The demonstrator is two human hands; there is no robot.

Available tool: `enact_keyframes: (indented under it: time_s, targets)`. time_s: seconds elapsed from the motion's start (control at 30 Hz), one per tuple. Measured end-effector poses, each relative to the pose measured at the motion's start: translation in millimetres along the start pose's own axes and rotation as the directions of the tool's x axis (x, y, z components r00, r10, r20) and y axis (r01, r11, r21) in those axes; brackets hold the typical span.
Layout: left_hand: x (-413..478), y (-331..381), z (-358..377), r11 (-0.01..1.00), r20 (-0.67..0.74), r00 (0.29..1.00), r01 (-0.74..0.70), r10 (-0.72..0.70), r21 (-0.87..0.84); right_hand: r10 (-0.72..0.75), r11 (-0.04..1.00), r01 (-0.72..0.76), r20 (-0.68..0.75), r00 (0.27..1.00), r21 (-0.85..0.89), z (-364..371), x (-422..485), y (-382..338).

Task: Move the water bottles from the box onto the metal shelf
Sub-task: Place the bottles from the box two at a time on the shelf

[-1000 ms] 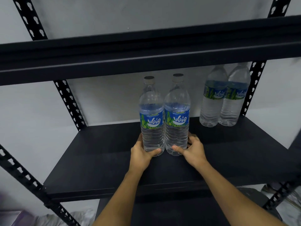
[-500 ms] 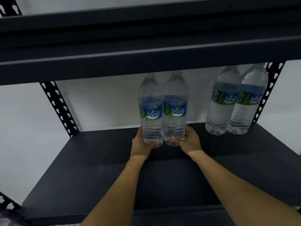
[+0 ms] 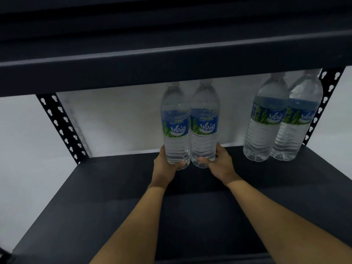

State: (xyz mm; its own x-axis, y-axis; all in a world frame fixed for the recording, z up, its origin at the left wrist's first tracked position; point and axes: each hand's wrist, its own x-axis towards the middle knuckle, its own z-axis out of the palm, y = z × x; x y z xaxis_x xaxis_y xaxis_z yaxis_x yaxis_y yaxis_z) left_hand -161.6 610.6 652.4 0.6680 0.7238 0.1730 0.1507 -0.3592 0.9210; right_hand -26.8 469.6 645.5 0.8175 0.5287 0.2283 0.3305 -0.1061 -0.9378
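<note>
Two clear water bottles with blue and green labels stand upright side by side deep on the black metal shelf (image 3: 106,197). My left hand (image 3: 164,167) grips the base of the left bottle (image 3: 175,124). My right hand (image 3: 219,162) grips the base of the right bottle (image 3: 204,122). The two bottles touch each other. Their caps are hidden behind the upper shelf beam. Two more bottles (image 3: 266,119) (image 3: 297,121) stand at the back right corner of the shelf. The box is not in view.
The upper shelf beam (image 3: 171,60) hangs low above the bottle tops. Perforated black uprights stand at the back left (image 3: 61,126) and back right (image 3: 322,103). A white wall lies behind the shelf. Bare shelf surface lies left of the held bottles.
Both hands have pushed the two bottles farther back on the shelf, toward the wall. The camera has moved closer and lower, so the caps now sit behind the upper beam.
</note>
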Motion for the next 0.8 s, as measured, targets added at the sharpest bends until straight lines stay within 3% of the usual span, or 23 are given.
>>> enact_keyframes:
  time_s: [0.2, 0.43, 0.8]
  targets:
    - [-9, 12, -2, 0.994, 0.035, 0.998, 0.045, -0.049, 0.102, 0.054, 0.998, -0.052, 0.072, 0.996, -0.031, -10, -14, -9]
    - [-59, 10, 2, 0.915, 0.099, 0.977, 0.136, -0.187, 0.379, 0.170, 0.929, -0.121, 0.111, 0.979, -0.349, -27, -65, -12]
    - [-214, 7, -11, 0.748, 0.247, 0.969, -0.163, -0.002, 0.644, 0.074, 0.776, 0.077, 0.211, 0.975, -0.626, -57, -193, -14]
